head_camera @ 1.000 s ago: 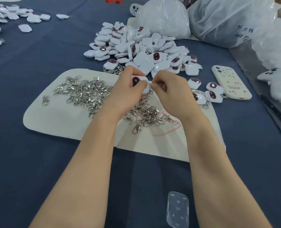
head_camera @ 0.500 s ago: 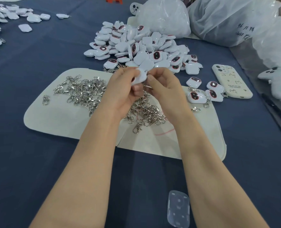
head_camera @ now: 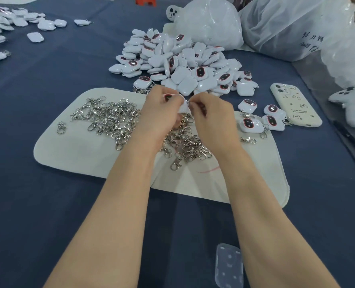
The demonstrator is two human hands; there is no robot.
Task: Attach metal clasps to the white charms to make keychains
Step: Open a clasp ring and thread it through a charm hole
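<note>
**One charm in hand, clasp going on at its corner**

The left hand (head_camera: 162, 113) grips one charm (head_camera: 183, 106) just above the mat (head_camera: 68, 150), with its fingers curled round the body. The right hand (head_camera: 212, 115) is closed in a pinch at the charm's 3 o'clock corner. What it pinches is almost hidden; I judge it is a clasp ring.

The charm looks light, hard and glossy, so it may slip or turn between the fingers. It is better to hold it by the two flat faces, near the corner where the clasp goes. The clasps (head_camera: 110, 119) are small, stiff metal and seem to tangle easily. I would take one by its hook body and leave the ring free.

By count:
- **In the hands:** one charm.
- **At 3 o'clock:** four keychains (head_camera: 250, 124) that seem finished, lying just beside each other, and one phone (head_camera: 295, 107) past them.
- **At 12 o'clock:** a heap (head_camera: 183, 65) of charms, too many to count, surely several dozen.
- **From 9 to 6 o'clock:** the clasps spread across the mat, also too many to count.
- **Apart from the rest:** two clasps, one lone clasp (head_camera: 61, 127) near the mat's 9 o'clock edge and another (head_camera: 248, 140) at 4 o'clock.
- **Far at 10 o'clock:** more charms (head_camera: 16, 19), well apart.
</note>
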